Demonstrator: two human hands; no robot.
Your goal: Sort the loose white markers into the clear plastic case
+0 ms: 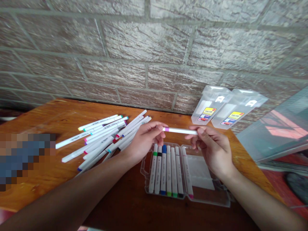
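Between my two hands a white marker [180, 131] with a purple band is held level above the table. My left hand [150, 136] pinches its banded end, and my right hand [214, 147] grips the other end. Below them lies an opened clear plastic case [207, 200]. Several white markers [166, 170] with green, black and blue markings stand side by side in its left half. One marker with a pink end [187, 173] lies along the hinge. To the left, a loose heap of white markers [103, 138] is spread on the wood, partly hidden by my left forearm.
Two clear plastic cases [209, 106] with yellow and blue labels stand at the back right of the wooden table [43, 122], near the brick wall [149, 41]. A pixelated patch covers the left edge. A glass panel [276, 128] is on the right.
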